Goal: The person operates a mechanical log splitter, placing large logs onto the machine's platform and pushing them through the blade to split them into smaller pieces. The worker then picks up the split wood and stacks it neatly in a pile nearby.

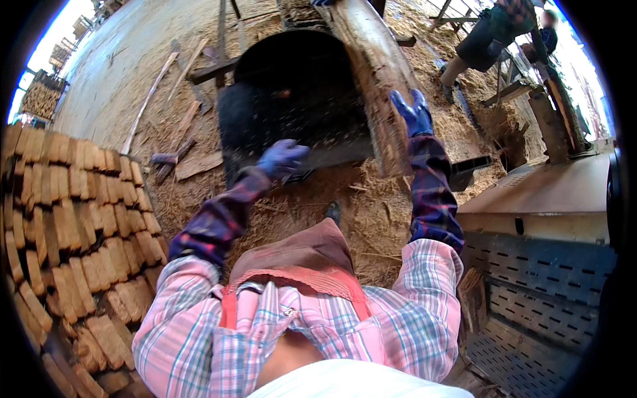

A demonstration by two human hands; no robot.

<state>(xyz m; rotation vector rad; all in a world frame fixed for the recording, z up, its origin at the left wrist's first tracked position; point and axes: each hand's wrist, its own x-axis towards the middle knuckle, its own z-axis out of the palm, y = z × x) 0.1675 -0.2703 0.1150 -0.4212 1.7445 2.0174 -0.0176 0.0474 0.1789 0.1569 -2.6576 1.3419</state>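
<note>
A long, rough-barked wood slab (371, 66) slants over the right side of a dark machine table (292, 142). My right hand (415, 116), in a blue glove, has its fingers spread against the slab's right edge, near its closer end. Over the table's near edge is my left hand (284, 158), gloved too and slightly blurred. Its fingers are loosely bent, with nothing visible in them. At the far end of the slab, another blue glove (323, 2) shows at the picture's top edge; whose it is cannot be seen.
Stacked cut wood blocks (86, 245) rise close on my left. On my right stands a metal machine housing (544, 192) with slotted panels. Sawdust covers the ground (126, 73), with loose sticks and a hammer-like tool (166, 158). Another person (494, 40) works at the far right.
</note>
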